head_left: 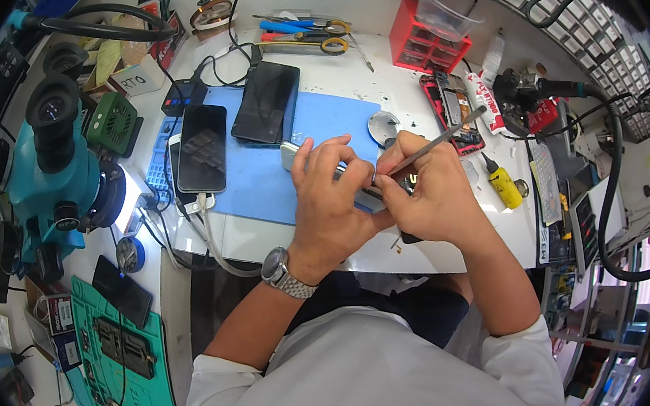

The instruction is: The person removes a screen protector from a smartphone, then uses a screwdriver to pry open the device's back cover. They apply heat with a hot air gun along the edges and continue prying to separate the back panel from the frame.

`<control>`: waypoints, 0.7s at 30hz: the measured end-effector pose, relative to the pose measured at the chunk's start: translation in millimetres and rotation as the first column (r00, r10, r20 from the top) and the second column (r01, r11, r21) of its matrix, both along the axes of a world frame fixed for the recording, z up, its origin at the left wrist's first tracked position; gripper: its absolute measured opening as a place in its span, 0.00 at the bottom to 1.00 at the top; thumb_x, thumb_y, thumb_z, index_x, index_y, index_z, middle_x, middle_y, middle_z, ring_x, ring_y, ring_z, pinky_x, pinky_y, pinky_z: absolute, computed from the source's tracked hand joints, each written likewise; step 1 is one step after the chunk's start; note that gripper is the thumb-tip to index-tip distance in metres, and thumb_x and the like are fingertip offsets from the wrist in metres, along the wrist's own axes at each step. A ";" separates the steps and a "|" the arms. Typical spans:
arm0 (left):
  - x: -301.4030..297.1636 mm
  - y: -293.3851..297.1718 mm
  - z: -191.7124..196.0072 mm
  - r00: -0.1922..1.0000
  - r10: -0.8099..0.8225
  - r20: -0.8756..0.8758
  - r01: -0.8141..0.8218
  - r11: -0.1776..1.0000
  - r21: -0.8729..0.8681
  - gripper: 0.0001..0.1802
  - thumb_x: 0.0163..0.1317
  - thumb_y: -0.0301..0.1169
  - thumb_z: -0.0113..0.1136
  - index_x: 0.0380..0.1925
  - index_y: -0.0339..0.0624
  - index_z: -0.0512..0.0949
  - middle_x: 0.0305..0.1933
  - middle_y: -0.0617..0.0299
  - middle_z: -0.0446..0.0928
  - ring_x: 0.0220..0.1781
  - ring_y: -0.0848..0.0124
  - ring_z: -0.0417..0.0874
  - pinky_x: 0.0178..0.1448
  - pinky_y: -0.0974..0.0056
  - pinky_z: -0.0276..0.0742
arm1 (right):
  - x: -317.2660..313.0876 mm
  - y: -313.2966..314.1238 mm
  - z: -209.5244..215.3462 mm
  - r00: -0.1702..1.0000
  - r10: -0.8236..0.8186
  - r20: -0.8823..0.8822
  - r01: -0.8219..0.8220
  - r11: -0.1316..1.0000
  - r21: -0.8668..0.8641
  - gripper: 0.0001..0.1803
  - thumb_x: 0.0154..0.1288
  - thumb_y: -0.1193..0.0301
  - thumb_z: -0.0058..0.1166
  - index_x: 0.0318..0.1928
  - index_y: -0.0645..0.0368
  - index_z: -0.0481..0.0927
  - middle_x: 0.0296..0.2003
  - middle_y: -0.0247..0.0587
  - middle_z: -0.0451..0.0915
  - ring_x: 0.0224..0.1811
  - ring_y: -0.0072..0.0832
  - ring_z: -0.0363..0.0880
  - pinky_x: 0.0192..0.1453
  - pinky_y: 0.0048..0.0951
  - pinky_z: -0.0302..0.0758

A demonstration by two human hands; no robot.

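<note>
Leaning over the near edge of the worktop [262, 240], the person is wearing a silver watch [274, 264] on the left wrist and is holding both hands close together above the five o'clock part of a blue mat [250, 201]. The left hand [330, 200] is curling its fingers around a slim, pale-edged object [289, 155], whose end is poking out at eleven o'clock of that hand; it may be a phone or a phone part, but the hands are hiding most of it. The right hand [432, 193] is pinching a thin grey tool [444, 136], its shaft slanting toward two o'clock; the fingers are covering the tip, so I cannot tell whether it is touching the object.

The step in hand is seemingly fine detail work, the left hand steadying and the right one probing or prying. The next move is probably calling for a firm left grasp and small, gentle pressure from the tool.

Around the right hand, a yellow bottle [504, 188] is lying at three o'clock, a round silvery dish [384, 126] at eleven and an opened, red-framed phone [453, 107] at one. A black phone [202, 148] is resting at ten o'clock of the left hand. Farther off, a red drawer unit [421, 51] is standing at twelve o'clock of the right hand.
</note>
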State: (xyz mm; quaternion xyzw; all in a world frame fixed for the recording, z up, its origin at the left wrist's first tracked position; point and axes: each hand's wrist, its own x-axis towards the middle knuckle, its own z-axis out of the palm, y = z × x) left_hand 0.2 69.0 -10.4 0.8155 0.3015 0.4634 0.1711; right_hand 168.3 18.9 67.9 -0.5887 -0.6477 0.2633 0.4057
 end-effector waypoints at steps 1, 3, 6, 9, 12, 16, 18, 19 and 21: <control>-0.2 -0.4 0.8 1.000 -0.002 0.009 0.002 1.000 -0.003 0.29 0.42 0.41 0.92 0.40 0.51 0.81 0.51 0.61 0.75 0.74 0.52 0.81 0.86 0.33 0.54 | 1.7 3.5 1.0 1.000 -0.006 -0.008 0.006 0.998 -0.066 0.05 0.62 0.80 0.66 0.35 0.68 0.81 0.30 0.55 0.90 0.35 0.43 0.95 0.42 0.38 0.88; -0.9 -0.9 2.3 1.000 -0.017 0.017 0.018 1.000 -0.013 0.29 0.41 0.40 0.92 0.40 0.51 0.81 0.51 0.61 0.75 0.74 0.53 0.81 0.86 0.33 0.53 | 6.7 9.5 1.0 0.999 -0.037 -0.039 0.029 0.980 -0.195 0.06 0.63 0.78 0.66 0.35 0.69 0.82 0.30 0.55 0.90 0.34 0.42 0.95 0.42 0.38 0.87; -3.1 -0.4 3.6 0.999 -0.043 0.012 0.043 0.999 -0.031 0.29 0.40 0.39 0.92 0.41 0.51 0.82 0.51 0.62 0.76 0.75 0.53 0.81 0.86 0.33 0.53 | 10.3 15.1 1.3 0.994 -0.068 -0.091 0.037 0.952 -0.304 0.07 0.64 0.76 0.65 0.35 0.69 0.83 0.30 0.56 0.90 0.34 0.42 0.95 0.42 0.38 0.87; -2.2 1.6 3.0 1.000 -0.031 0.003 0.031 0.999 -0.027 0.29 0.41 0.39 0.91 0.41 0.51 0.82 0.51 0.62 0.76 0.74 0.53 0.80 0.86 0.33 0.53 | 6.7 11.3 3.2 0.995 -0.055 -0.084 0.033 0.969 -0.243 0.06 0.63 0.77 0.65 0.35 0.69 0.82 0.30 0.57 0.90 0.34 0.42 0.94 0.42 0.38 0.87; 0.2 2.7 -0.6 1.000 -0.006 -0.010 0.006 1.000 0.005 0.29 0.41 0.39 0.91 0.41 0.51 0.82 0.51 0.62 0.75 0.74 0.53 0.80 0.86 0.33 0.53 | -1.5 -1.5 -3.1 0.995 -0.004 0.096 0.000 0.999 0.046 0.06 0.63 0.77 0.65 0.35 0.69 0.83 0.30 0.57 0.90 0.34 0.43 0.94 0.42 0.38 0.87; 1.4 3.1 -3.0 1.000 -0.011 -0.028 0.011 1.000 0.008 0.30 0.41 0.40 0.92 0.40 0.51 0.81 0.51 0.62 0.75 0.74 0.53 0.80 0.85 0.33 0.53 | -1.6 -0.6 -1.2 0.997 0.012 0.071 -0.015 0.999 0.040 0.07 0.62 0.76 0.65 0.36 0.69 0.84 0.29 0.58 0.90 0.33 0.43 0.94 0.42 0.38 0.87; -0.3 3.1 -0.2 1.000 -0.020 -0.020 0.020 1.000 -0.008 0.30 0.40 0.40 0.92 0.40 0.51 0.81 0.51 0.61 0.75 0.75 0.53 0.80 0.85 0.33 0.53 | 1.9 7.2 7.1 0.998 -0.002 0.060 0.009 0.995 -0.104 0.07 0.61 0.76 0.66 0.34 0.70 0.84 0.29 0.58 0.90 0.32 0.43 0.94 0.41 0.38 0.87; -1.8 2.0 1.0 1.000 -0.030 -0.010 0.030 0.999 -0.025 0.30 0.40 0.40 0.92 0.40 0.52 0.81 0.51 0.61 0.75 0.75 0.53 0.80 0.85 0.33 0.53 | 4.4 11.4 9.6 0.998 -0.010 0.055 0.019 0.984 -0.175 0.08 0.61 0.75 0.66 0.33 0.70 0.84 0.29 0.58 0.90 0.31 0.43 0.93 0.41 0.38 0.87; -2.2 0.3 3.2 0.999 -0.048 0.007 0.048 0.998 -0.044 0.31 0.39 0.40 0.93 0.39 0.52 0.80 0.52 0.61 0.75 0.75 0.53 0.80 0.85 0.33 0.53 | 13.9 17.6 -1.2 0.998 -0.021 -0.051 0.007 0.964 -0.267 0.09 0.60 0.74 0.68 0.32 0.70 0.85 0.30 0.58 0.91 0.31 0.41 0.93 0.40 0.37 0.87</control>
